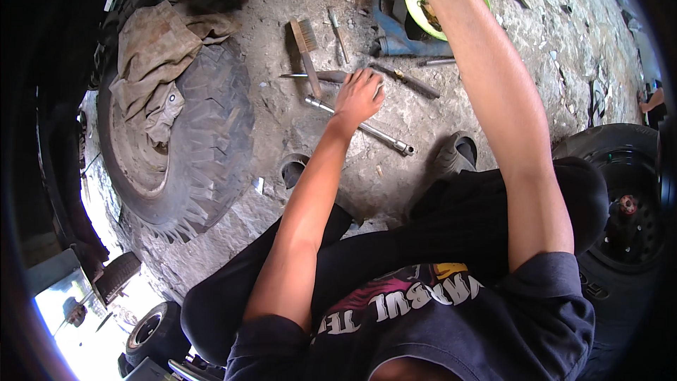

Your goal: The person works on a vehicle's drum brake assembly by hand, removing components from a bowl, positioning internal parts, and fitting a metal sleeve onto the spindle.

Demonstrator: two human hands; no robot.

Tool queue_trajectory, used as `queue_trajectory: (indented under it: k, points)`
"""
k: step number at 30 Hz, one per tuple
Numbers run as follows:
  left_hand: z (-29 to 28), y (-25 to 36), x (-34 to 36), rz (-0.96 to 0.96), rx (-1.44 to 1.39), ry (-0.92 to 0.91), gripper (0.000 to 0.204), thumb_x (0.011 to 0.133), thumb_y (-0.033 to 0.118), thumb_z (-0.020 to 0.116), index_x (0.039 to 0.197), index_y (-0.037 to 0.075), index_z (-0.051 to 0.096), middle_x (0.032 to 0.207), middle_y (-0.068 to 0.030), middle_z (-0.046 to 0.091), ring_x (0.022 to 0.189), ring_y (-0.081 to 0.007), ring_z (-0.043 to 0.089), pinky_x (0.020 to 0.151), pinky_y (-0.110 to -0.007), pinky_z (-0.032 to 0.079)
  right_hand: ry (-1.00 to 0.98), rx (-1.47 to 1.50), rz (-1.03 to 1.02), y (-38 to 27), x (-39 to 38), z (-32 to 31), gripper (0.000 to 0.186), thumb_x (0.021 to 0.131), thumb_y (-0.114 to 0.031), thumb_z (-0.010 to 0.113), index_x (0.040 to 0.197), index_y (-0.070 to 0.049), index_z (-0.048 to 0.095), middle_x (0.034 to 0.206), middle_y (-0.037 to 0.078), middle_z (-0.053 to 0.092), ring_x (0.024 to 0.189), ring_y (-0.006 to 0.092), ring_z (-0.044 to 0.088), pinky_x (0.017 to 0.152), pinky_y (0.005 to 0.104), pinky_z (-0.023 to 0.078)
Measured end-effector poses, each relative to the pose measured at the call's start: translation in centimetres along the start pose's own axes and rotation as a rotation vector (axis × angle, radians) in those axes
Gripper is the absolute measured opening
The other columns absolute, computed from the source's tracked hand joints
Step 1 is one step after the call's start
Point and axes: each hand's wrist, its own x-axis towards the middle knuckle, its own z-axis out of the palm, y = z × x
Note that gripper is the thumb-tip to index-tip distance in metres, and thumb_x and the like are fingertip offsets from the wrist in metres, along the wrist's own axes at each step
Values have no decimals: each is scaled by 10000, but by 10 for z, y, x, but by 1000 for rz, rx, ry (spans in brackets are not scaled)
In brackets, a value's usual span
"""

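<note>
My left hand (360, 94) is low over the ground, fingers curled down; what they hold, if anything, is hidden beneath them. Its wrist crosses above a long silver socket bar (384, 137). A screwdriver-like tool (328, 76) with a thin shaft meets its fingers on the left, and a dark-handled tool (416, 85) lies just right of it. Left of the hand rests a wooden-handled wire brush (305, 37), and beyond it a slim brush (337, 34). My right forearm (486, 63) stretches forward over a yellow-green bowl (417, 1); that hand is beyond the upper edge.
A big treaded tyre (218, 141) with a brown cloth (156, 42) over it lies at left. The bowl, with small parts inside, sits on a cut blue plastic container (391, 42). A wheel (620, 197) stands at right. My shoe (455, 155) is near the socket bar.
</note>
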Motion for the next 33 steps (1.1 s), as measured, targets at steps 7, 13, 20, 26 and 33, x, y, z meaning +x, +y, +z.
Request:
queue_trajectory:
  k: [7, 13, 20, 26, 33]
  points:
    - [28, 17, 42, 33, 186, -107, 503, 879, 258, 660, 1325, 55, 548, 1352, -162, 539, 1323, -303, 454, 1128, -477, 320, -33, -26, -1, -3, -3, -5, 519, 962, -356, 448, 1100, 99, 655, 966, 311, 683, 1001, 399, 663, 897, 437, 481]
    - [29, -7, 40, 232, 199, -260, 414, 950, 236, 612, 1323, 70, 546, 1322, -151, 556, 1290, -308, 487, 1145, -467, 314, -33, -80, -31, -16, -12, -7, 532, 968, -378, 439, 1129, 82, 653, 1066, 332, 666, 1101, 446, 625, 969, 457, 464]
    - [-21, -1, 21, 58, -29, -407, 367, 1012, 389, 534, 1314, 181, 554, 1232, -154, 565, 1060, -359, 632, 895, -499, 532, 19, -94, -20, -8, -12, -4, 528, 976, -385, 437, 1124, 70, 658, 1103, 330, 658, 1131, 472, 600, 984, 479, 457]
    - [-4, -5, -22, 78, 6, -405, 438, 964, 526, 564, 1253, 203, 622, 1207, -137, 594, 1060, -377, 621, 908, -507, 521, 16, -61, -21, -5, -8, -1, 498, 974, -363, 452, 1113, 65, 664, 1077, 318, 670, 1102, 459, 616, 954, 472, 467]
    - [-11, 10, -14, -37, 102, -315, 557, 933, 571, 577, 1190, 81, 636, 1156, -160, 624, 1139, -329, 569, 998, -480, 426, 51, -74, -19, -5, -10, -2, 493, 976, -358, 458, 1110, 69, 666, 1046, 308, 680, 1072, 445, 633, 940, 457, 472]
